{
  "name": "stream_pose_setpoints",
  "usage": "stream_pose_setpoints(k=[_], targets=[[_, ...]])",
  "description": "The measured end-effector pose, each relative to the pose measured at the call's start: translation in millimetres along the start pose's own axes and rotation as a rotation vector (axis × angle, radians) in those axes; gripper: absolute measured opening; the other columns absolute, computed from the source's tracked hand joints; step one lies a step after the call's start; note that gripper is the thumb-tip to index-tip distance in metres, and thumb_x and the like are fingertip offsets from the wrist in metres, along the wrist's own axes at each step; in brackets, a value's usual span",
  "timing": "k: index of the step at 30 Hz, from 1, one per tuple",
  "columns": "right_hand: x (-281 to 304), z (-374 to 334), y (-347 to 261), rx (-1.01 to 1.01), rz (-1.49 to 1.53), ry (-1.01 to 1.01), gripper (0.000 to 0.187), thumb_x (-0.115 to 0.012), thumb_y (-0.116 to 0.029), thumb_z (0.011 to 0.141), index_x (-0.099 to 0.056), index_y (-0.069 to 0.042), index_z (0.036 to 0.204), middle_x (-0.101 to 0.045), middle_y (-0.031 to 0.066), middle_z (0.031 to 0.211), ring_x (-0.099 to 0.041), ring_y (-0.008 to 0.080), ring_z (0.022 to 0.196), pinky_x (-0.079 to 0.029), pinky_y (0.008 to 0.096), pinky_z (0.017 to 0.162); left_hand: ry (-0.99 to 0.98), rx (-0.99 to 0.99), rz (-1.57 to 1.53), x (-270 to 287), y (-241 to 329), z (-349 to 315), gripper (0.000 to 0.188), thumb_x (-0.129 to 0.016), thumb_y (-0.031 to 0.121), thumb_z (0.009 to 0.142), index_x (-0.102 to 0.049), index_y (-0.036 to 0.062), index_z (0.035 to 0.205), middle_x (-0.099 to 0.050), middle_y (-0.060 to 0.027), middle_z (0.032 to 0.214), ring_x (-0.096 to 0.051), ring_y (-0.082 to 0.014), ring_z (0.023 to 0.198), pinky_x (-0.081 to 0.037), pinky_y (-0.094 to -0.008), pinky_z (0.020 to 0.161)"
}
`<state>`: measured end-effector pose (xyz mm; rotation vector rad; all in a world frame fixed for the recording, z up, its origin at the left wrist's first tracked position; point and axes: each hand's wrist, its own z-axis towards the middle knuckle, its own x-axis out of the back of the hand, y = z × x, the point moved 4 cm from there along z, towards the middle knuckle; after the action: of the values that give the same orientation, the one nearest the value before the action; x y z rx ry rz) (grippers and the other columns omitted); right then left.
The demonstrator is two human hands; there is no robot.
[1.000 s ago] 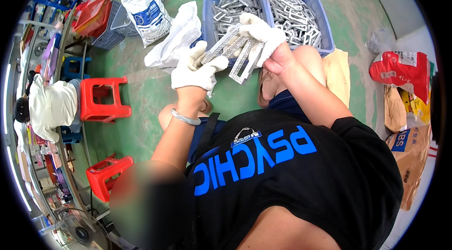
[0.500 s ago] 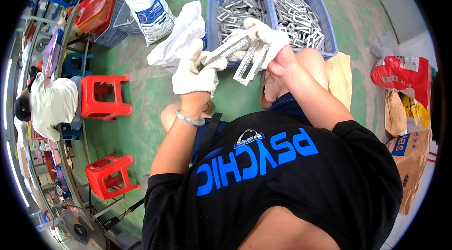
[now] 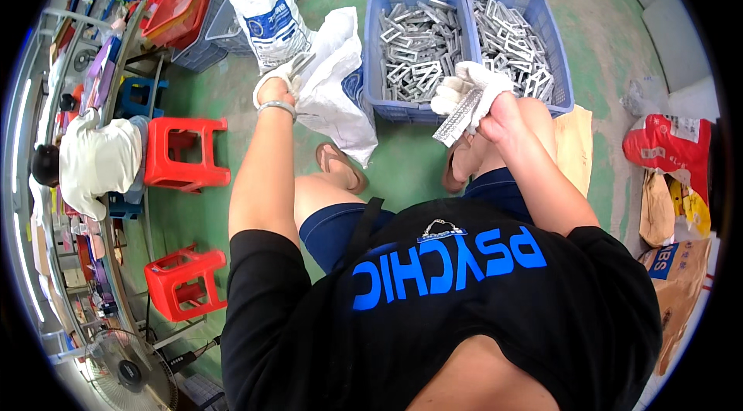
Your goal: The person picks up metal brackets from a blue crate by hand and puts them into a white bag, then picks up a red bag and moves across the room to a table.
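My left hand, in a white knit glove, reaches out beside an open white woven sack. Its fingers close around a thin silvery metal piece, partly hidden by the glove. My right hand, gloved as well, grips a silvery rectangular metal frame in front of the crates; whether it holds more than one is unclear. A blue plastic crate full of similar frames stands beyond my knees, and a second blue crate, also loaded with frames, sits against its right side.
A filled white bag stands behind the sack. At the left are two red stools, a person in a white top, a workbench and a fan. Flattened brown card and a red bag lie right.
My hands have separated. The left moved away to the left, to the sack, with a metal piece; the right shifted slightly right and down, still gripping a frame.
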<state>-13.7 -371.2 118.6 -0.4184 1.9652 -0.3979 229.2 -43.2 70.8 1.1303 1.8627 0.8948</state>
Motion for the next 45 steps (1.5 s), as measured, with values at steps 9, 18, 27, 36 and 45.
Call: stream_pose_setpoints(k=[9, 18, 27, 36, 45], targets=[[-5, 19, -1, -0.020, 0.089, -0.110, 0.020, -0.055, -0.024, 0.090, -0.059, -0.006, 0.098, -0.059, 0.0171, 0.086, -0.063, 0.0338, 0.077, -0.055, 0.0546, 0.071, -0.051, -0.450, 1.348, -43, 13, -62, 0.034, -0.057, 0.033, 0.085, -0.066, 0.0055, 0.102, -0.065, -0.0152, 0.090, -0.063, -0.0226, 0.077, -0.050, -0.0349, 0.065], [-59, 19, 11, 0.093, 0.145, -0.172, 0.022, -0.054, -0.029, 0.092, -0.057, -0.011, 0.103, -0.054, 0.0079, 0.086, -0.060, 0.0293, 0.077, -0.056, 0.0511, 0.073, -1.093, -0.413, 0.718, -91, -19, -268, 0.060, -0.074, 0.011, 0.076, -0.048, 0.0006, 0.129, -0.060, -0.0059, 0.110, -0.057, -0.0129, 0.090, -0.046, -0.0247, 0.083], [-68, 3, 10, 0.045, 0.187, -0.361, 0.025, -0.049, -0.036, 0.094, -0.048, -0.019, 0.112, -0.055, 0.0132, 0.099, -0.057, 0.0354, 0.095, -0.049, 0.0567, 0.085, -0.889, -0.336, 0.523, -65, -29, -245, 0.027, -0.058, 0.009, 0.088, -0.059, -0.0026, 0.112, -0.065, -0.0071, 0.093, -0.064, -0.0130, 0.079, -0.053, -0.0260, 0.069], [-53, 23, 36, -0.091, -0.298, -0.336, 0.019, -0.055, -0.022, 0.091, -0.055, -0.008, 0.104, -0.053, 0.0044, 0.080, -0.051, 0.0148, 0.061, -0.041, 0.0267, 0.054, -0.614, -0.691, 0.729, -41, -21, -200, 0.021, -0.059, 0.015, 0.086, -0.065, -0.0011, 0.099, -0.067, -0.0107, 0.087, -0.065, -0.0152, 0.074, -0.052, -0.0269, 0.067], [52, 117, 27, 0.062, -1.659, -0.024, 0.041, -0.064, -0.024, 0.076, -0.062, 0.001, 0.108, -0.065, 0.0151, 0.091, -0.062, 0.0232, 0.075, -0.047, 0.0324, 0.067, -0.111, -0.530, 1.505, -26, 32, -24, 0.019, -0.064, 0.024, 0.078, -0.069, 0.0171, 0.095, -0.064, -0.0101, 0.078, -0.062, -0.0210, 0.067, -0.050, -0.0321, 0.061]])
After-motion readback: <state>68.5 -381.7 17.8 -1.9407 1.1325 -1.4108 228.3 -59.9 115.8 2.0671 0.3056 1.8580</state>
